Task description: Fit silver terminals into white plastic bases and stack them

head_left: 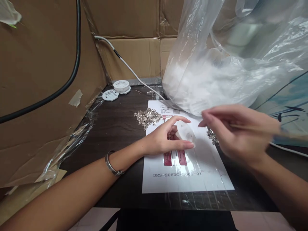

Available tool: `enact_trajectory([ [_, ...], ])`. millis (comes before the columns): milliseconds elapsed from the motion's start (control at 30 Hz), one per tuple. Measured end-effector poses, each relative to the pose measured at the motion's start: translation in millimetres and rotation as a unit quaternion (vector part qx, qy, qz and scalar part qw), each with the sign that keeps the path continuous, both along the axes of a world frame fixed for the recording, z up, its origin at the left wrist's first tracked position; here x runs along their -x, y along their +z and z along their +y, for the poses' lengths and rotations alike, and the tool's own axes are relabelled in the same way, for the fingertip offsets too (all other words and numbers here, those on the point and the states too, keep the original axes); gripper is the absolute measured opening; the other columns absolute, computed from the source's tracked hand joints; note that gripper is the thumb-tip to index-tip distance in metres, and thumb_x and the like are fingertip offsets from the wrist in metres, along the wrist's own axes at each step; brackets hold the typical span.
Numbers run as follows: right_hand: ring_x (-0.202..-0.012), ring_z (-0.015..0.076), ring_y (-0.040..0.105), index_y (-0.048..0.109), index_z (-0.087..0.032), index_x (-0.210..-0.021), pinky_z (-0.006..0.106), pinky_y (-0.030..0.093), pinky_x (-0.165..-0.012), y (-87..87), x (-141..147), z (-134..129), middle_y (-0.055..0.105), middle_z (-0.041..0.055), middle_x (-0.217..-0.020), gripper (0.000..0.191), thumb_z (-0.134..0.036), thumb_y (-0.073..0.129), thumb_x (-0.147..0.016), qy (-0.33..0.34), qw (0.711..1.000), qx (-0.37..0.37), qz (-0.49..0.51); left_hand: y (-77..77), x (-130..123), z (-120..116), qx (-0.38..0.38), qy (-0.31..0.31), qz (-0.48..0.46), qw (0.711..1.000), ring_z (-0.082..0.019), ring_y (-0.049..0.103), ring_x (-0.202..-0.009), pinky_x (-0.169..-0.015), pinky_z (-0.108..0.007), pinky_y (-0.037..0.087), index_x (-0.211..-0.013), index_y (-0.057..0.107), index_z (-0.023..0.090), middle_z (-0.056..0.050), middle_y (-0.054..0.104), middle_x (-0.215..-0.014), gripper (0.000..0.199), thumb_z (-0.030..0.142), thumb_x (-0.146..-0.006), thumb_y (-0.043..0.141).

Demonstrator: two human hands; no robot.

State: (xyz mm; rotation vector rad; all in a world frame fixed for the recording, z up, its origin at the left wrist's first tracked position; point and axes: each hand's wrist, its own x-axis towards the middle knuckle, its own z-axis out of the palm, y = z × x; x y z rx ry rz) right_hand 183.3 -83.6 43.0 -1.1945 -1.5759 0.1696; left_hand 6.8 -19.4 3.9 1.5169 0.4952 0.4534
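My left hand (168,136) is closed around a round white plastic disc (186,131), gripping it by its edges between thumb and fingers above a printed sheet (156,184). To the right, my right hand (237,131) is blurred by motion, with a thin stick-like tool (257,129) in it; its fingertips are pinched, and whatever lies between them cannot be made out. A pile of small metal pieces (148,117) sits by the sheet's left edge. More metal pieces (212,136) show beneath my right hand.
White discs (121,86) lie at the table's back left. A large clear plastic bag (204,80) of white parts fills the back right. A white cable (134,73) runs down to the table; a black cable (72,77) hangs at left. Cardboard walls (134,19) surround the dark table (101,125).
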Motion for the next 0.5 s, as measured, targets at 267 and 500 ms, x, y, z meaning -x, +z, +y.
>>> enact_trajectory([
  [267,-0.062,0.0142,0.067,0.070,-0.019,-0.080,0.022,0.052,-0.051,-26.3,-15.9,31.3,0.071,0.0021,-0.072,0.003,-0.018,0.071,-0.077,0.124,0.975,0.126,0.131,-0.9,-4.0,0.0,0.008,0.022,-0.088,0.996,-0.016,0.054,-0.086,-0.071,-0.027,0.043,-0.121,0.043,0.021,-0.005,0.055,-0.097,0.055,0.033,-0.075,0.072],
  [500,-0.065,0.0140,0.066,0.069,-0.019,-0.087,0.023,0.050,-0.056,-30.0,-14.5,31.5,0.071,0.0032,-0.074,0.015,-0.026,0.075,-0.076,0.120,0.952,0.193,0.204,2.2,-4.3,-0.9,0.002,0.040,-0.086,0.996,-0.011,0.047,-0.063,-0.056,-0.024,0.037,-0.120,0.041,0.019,0.001,0.050,-0.077,0.050,0.040,-0.081,0.066],
])
